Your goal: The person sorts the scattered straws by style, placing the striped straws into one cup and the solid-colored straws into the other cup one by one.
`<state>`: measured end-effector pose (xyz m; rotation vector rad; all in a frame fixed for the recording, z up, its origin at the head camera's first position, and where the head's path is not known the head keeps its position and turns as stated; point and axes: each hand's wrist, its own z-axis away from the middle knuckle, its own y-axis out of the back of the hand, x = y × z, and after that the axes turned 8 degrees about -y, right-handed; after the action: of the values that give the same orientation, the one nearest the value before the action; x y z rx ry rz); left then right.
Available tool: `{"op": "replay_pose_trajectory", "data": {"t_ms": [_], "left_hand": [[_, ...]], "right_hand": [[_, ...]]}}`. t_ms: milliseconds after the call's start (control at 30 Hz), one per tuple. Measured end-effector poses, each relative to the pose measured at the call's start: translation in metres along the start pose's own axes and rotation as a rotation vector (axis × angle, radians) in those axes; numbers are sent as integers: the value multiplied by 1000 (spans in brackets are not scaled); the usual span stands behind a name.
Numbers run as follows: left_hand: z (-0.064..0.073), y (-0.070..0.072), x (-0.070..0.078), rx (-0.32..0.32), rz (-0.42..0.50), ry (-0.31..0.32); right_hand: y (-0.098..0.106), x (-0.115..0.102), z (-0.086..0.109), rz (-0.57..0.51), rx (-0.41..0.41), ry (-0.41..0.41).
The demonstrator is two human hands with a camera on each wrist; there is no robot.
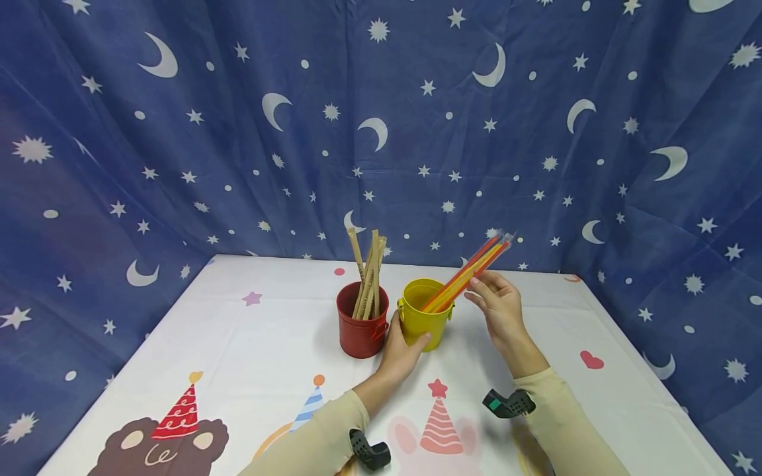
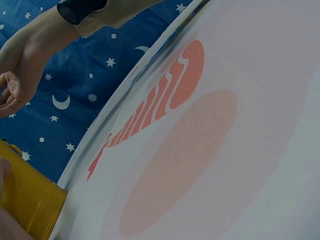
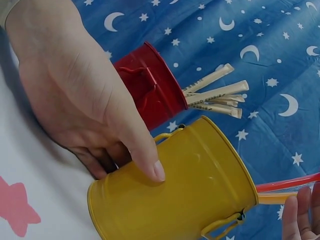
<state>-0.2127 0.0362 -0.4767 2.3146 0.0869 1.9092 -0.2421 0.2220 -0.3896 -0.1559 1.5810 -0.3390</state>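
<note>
My left hand (image 1: 401, 354) grips a small yellow metal bucket (image 1: 424, 330) low on its side. The thumb lies along its front wall, seen closely in the right wrist view, while the other fingers pass behind. Red and yellow plastic straws (image 1: 461, 277) in clear wrapping lean out of this bucket to the upper right. My right hand (image 1: 503, 314) is beside them, fingertips right at the straws and fingers loosely bent. In the left wrist view that hand (image 2: 20, 75) appears above the bucket (image 2: 35, 192), with nothing visible in its fingers.
Close to the left of the yellow bucket stands a red metal bucket (image 1: 362, 337) holding several paper-wrapped sticks (image 1: 370, 277). A white cloth with party prints covers the table (image 1: 268, 344). Behind it hangs a blue curtain (image 1: 411, 119) with moons and stars.
</note>
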Motion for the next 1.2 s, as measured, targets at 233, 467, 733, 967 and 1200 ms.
{"op": "replay_pose_trajectory", "data": {"t_ms": [233,467,733,967,1200], "left_hand": [[0,0,0,1,1,-10],[0,-1,-1,3,0,-10],[0,-1,-1,1,-9,1],[0,-2,0,8,-13,-4],[-1,-2,-1,13,-29,-9]], "right_hand": [[1,2,-1,40,-9,-22],[2,5,-2,76,-26,-35],[4,8,-5,110,-43,-74],[5,8,-6,117,-46,-89],[7,6,-8,174,-57,-109]]}}
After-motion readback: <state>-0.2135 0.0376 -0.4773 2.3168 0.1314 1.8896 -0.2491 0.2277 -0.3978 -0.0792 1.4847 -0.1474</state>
